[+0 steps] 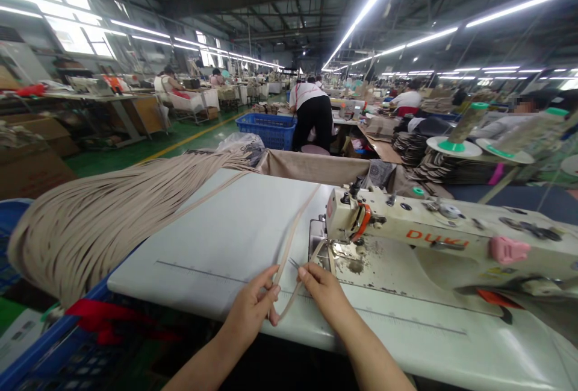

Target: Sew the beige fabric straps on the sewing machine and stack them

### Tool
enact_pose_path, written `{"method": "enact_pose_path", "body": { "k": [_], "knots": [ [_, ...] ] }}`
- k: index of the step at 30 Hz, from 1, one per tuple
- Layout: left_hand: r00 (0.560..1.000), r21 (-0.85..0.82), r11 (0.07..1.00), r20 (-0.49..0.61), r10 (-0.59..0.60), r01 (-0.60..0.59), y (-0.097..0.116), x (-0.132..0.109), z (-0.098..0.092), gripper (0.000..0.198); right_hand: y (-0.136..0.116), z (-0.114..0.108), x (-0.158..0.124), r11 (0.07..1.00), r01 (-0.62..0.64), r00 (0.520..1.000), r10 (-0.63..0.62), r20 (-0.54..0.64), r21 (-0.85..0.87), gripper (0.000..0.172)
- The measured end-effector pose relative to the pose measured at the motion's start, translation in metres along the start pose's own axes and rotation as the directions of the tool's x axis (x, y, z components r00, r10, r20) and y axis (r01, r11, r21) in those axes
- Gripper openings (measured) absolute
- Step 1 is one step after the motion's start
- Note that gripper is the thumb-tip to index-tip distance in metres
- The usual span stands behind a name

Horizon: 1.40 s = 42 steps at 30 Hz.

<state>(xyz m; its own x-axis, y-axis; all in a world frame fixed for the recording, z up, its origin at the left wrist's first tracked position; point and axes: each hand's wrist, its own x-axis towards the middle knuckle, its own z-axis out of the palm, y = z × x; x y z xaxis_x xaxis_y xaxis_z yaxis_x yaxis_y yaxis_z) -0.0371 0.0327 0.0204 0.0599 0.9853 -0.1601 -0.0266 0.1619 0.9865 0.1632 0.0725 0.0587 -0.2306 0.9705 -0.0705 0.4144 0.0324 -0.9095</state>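
Observation:
My left hand (255, 297) pinches a narrow beige fabric strap (289, 240) near the table's front edge. From there the strap runs up across the white tabletop, and below my fingers it bends in a loop toward the right. Between the thumb and fingers of my right hand (321, 285), the other side of this loop is held. A small two-pronged metal tool (294, 264), perhaps snips or tweezers, pokes out of the same hand. Beyond it, a strap end (318, 249) reaches the needle area of the sewing machine (356, 222), just right of my hands.
A thick bundle of beige straps (90, 216) hangs over the table's left side. Blue baskets (266, 129) stand ahead and at lower left. Thread cones (467, 123) rise behind the machine. A person (311, 102) bends over ahead; others sit at machines farther off.

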Motion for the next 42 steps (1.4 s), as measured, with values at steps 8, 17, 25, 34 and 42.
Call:
{"method": "enact_pose_path", "body": {
  "k": [8, 17, 25, 34, 42],
  "knots": [
    [0.999, -0.041, 0.999, 0.028, -0.033, 0.034, 0.004, -0.002, 0.003, 0.067, -0.004, 0.005, -0.001, 0.996, 0.056, 0.998, -0.058, -0.025, -0.065, 0.031],
    [1.0, -0.043, 0.999, 0.001, -0.015, 0.015, 0.006, -0.004, 0.005, 0.063, -0.004, 0.005, -0.002, 0.998, 0.042, 0.987, -0.047, -0.154, -0.036, 0.034],
    [0.992, -0.048, 0.993, -0.058, -0.113, 0.111, 0.007, 0.002, 0.001, 0.062, -0.008, 0.007, -0.014, 0.975, 0.002, 0.999, -0.014, -0.051, -0.223, 0.031],
    [0.983, -0.143, 0.976, 0.103, -0.149, 0.163, 0.025, -0.007, 0.008, 0.059, -0.009, 0.011, -0.017, 0.96, -0.032, 0.999, 0.027, -0.023, -0.277, 0.03],
    [0.975, -0.138, 0.974, 0.159, -0.157, 0.179, 0.033, -0.011, 0.011, 0.064, -0.011, 0.01, -0.016, 0.949, -0.057, 0.995, 0.03, -0.093, -0.311, 0.028]
  ]
}}
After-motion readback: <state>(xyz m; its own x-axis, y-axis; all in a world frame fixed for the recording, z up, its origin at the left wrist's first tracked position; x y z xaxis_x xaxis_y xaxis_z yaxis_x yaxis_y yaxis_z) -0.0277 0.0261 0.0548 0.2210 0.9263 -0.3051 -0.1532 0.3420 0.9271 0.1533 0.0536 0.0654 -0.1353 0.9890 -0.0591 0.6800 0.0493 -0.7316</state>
